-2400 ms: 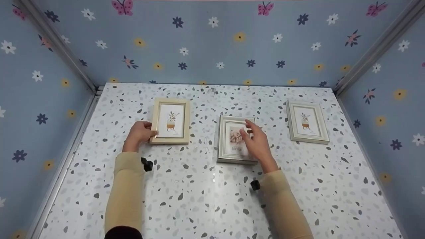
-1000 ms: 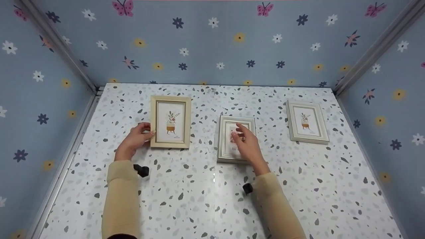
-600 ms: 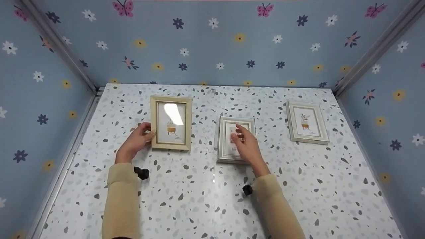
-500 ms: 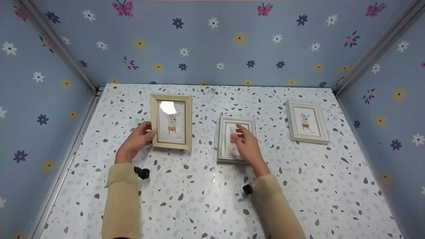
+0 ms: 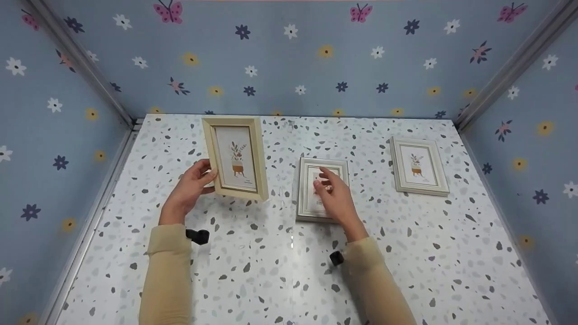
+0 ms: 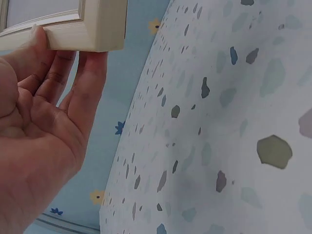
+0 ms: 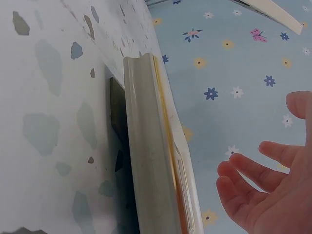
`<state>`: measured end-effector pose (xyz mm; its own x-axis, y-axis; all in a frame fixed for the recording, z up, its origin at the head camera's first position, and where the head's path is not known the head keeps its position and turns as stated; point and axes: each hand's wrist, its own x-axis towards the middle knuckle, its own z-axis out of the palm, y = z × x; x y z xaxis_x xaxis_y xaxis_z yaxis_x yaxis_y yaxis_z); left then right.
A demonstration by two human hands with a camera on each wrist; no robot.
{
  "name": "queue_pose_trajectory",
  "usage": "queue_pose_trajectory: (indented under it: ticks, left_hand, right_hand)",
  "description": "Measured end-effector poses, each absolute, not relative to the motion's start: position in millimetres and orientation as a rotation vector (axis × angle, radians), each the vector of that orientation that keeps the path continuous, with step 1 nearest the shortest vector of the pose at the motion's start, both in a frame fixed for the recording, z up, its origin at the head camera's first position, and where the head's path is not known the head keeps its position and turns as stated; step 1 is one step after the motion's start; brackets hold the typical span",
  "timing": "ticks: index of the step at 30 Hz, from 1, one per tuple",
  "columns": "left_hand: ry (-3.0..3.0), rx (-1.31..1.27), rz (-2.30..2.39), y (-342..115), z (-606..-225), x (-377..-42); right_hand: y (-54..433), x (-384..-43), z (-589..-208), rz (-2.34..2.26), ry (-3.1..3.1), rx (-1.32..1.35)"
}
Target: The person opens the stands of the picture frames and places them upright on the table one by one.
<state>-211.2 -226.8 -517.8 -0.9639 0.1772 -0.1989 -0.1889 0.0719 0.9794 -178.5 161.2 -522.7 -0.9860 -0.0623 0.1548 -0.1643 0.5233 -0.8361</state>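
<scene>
The left hand (image 5: 189, 186) pinches a cream frame (image 5: 236, 157) by its left side, thumb on the front border and fingers behind, holding it tilted and seemingly raised off the worktop (image 5: 271, 275). Taking it by the border looks like a way to leave the plant picture uncovered, and the tilt turns that picture towards the person. The right hand (image 5: 337, 196) holds nothing: its fingers are loosely bent, thumb apart from them, over the middle frame (image 5: 311, 198), and the right wrist view shows a gap between the two. Its hovering there is probably just a resting pose. That hand hides part of the middle frame's picture. The right frame (image 5: 419, 167) lies flat, face up, well apart from the others. The middle frame is the only thing lying between the cream one and it; a flowered wall (image 5: 289, 56) closes off the back.
</scene>
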Motion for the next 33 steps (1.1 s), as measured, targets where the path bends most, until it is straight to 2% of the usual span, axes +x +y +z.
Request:
queue_pose_trajectory:
  ticks: [16,33]
  left_hand:
    - [1.840,0.132,2.180,-202,-511,-206]
    - [1.726,0.312,2.220,-193,-510,-201]
  right_hand:
    - [149,-173,-519,1.546,-2.571,0.338]
    - [109,-169,-510,1.676,-2.523,0.613]
